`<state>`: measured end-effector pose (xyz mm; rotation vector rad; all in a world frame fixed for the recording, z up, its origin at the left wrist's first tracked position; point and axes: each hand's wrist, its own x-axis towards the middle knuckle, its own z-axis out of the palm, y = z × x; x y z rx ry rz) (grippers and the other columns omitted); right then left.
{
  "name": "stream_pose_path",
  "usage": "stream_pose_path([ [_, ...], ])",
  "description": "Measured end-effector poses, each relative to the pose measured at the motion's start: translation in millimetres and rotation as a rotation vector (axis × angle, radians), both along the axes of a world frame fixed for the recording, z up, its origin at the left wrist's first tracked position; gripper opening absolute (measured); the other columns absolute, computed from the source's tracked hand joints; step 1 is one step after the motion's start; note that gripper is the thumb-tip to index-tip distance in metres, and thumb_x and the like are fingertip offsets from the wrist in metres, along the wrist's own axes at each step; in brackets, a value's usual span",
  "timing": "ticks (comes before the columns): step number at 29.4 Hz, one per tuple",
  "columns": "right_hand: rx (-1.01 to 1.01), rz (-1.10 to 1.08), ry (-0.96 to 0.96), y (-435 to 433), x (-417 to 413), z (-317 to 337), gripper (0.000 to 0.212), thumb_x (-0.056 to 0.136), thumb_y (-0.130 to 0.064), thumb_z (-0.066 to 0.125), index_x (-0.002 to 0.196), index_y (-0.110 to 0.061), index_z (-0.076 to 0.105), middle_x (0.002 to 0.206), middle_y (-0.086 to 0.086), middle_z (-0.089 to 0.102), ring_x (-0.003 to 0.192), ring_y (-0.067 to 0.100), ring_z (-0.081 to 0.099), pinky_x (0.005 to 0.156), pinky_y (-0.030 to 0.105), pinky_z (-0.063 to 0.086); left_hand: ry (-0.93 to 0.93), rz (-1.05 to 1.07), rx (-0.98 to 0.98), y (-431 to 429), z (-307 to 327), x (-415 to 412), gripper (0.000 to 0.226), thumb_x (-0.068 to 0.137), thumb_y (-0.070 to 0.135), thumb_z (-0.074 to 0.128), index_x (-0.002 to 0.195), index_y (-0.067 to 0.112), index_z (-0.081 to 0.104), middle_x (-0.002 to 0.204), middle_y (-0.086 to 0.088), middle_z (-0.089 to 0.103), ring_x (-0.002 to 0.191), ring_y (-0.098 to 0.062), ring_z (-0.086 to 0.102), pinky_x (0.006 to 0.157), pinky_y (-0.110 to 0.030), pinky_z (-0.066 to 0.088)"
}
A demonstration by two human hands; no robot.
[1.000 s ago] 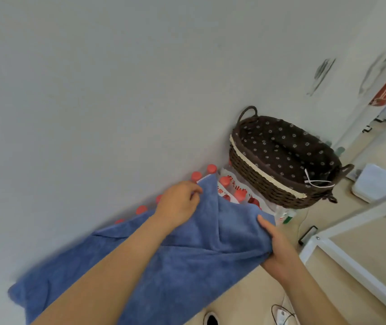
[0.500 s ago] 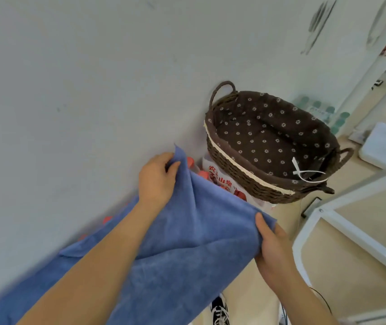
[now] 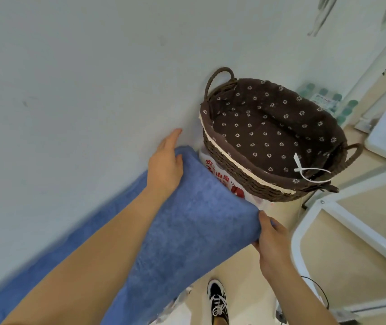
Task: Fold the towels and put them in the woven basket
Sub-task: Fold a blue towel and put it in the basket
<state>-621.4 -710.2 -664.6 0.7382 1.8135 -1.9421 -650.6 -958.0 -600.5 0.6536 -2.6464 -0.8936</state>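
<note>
- While your left hand [image 3: 165, 167] lies flat on the blue towel [image 3: 187, 226], its fingers are straight and relaxed, not gripping; the fingertips reach past the cloth's far end and come up to the pale wall [image 3: 93, 78].
- Your right hand [image 3: 273, 245] pinches the near corner of the same end, thumb on top and fingers curled beneath the edge.
- The towel sits doubled over on itself, with a rounded fold along the end between your two hands. It runs along the wall toward the lower left, where it blurs. What it rests on is hidden beneath it.
- The woven basket [image 3: 234, 170] stands just beyond that folded end, against the wall and near the towel without touching it. It is dark brown, with a brown flower-dotted liner and a looped handle at each end.
- A white cable tie [image 3: 309, 171] hangs on the basket's near rim.
- The basket sits on a white pack with red print [image 3: 220, 177], and the towel's end lies just beside that pack.
- Green-capped bottles [image 3: 342, 109] stand behind the basket.
- A white tubular frame [image 3: 297, 249] is at your right, and a black-and-white shoe [image 3: 216, 299] shows on the floor below.
</note>
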Motion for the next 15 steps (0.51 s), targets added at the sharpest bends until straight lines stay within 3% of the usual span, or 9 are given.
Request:
stream_pose_path([
  [2,0.028,0.020,0.012,4,-2,-7,0.045,0.090,-0.034,0.057,0.079,0.008,0.045,0.076,0.017,0.052,0.072,0.026,0.046,0.063,0.037,0.037,0.018,-0.118,-0.075,9,-1,14,0.050,0.087,0.006,0.052,0.134,0.023,0.049,0.136,0.000,0.052,0.106,-0.021,0.059,0.093,-0.031,0.044],
  [4,0.074,0.030,0.033,5,-6,-10,0.048,0.089,-0.037,0.056,0.080,0.009,0.044,0.074,0.020,0.050,0.071,0.026,0.044,0.063,0.037,0.036,-0.095,-0.240,-0.195,23,-9,37,0.041,0.091,0.025,0.053,0.131,0.020,0.054,0.139,-0.004,0.051,0.121,-0.026,0.053,0.100,-0.036,0.040],
  [7,0.161,-0.006,0.081,4,-11,-14,0.048,0.090,-0.037,0.054,0.080,0.009,0.045,0.081,0.033,0.049,0.068,0.025,0.042,0.063,0.037,0.034,-0.426,-0.320,-0.368,46,-22,63,0.057,0.095,0.055,0.033,0.148,0.033,0.028,0.160,-0.004,0.014,0.146,-0.025,0.013,0.116,-0.053,0.014],
  [10,0.222,-0.017,0.133,3,-11,-18,0.044,0.092,-0.033,0.052,0.077,0.007,0.047,0.081,0.034,0.052,0.066,0.024,0.042,0.062,0.036,0.034,-0.472,-0.305,-0.408,53,-26,66,0.060,0.096,0.059,0.023,0.151,0.038,0.011,0.161,0.000,-0.004,0.148,-0.020,-0.005,0.117,-0.053,-0.001],
  [12,0.260,0.001,0.158,5,-9,-16,0.033,0.092,-0.030,0.054,0.080,0.001,0.054,0.083,0.027,0.057,0.071,0.024,0.050,0.066,0.035,0.040,-0.442,-0.278,-0.356,52,-23,69,0.058,0.097,0.055,0.027,0.151,0.036,0.015,0.161,-0.002,0.001,0.148,-0.021,0.000,0.118,-0.050,0.003],
  [14,0.359,0.079,0.228,2,0,-5,0.018,0.090,-0.027,0.060,0.097,-0.011,0.056,0.093,0.010,0.060,0.087,0.027,0.057,0.073,0.036,0.044,-0.339,-0.200,-0.256,50,-15,93,0.051,0.098,0.044,0.037,0.147,0.030,0.031,0.159,-0.006,0.016,0.144,-0.026,0.017,0.116,-0.045,0.021],
  [15,0.458,0.116,0.287,6,0,0,0.023,0.088,-0.024,0.063,0.106,-0.014,0.053,0.100,0.007,0.057,0.093,0.028,0.057,0.076,0.036,0.044,-0.273,-0.171,-0.197,54,-11,101,0.045,0.098,0.037,0.043,0.142,0.026,0.041,0.155,-0.006,0.027,0.139,-0.026,0.029,0.110,-0.042,0.033],
])
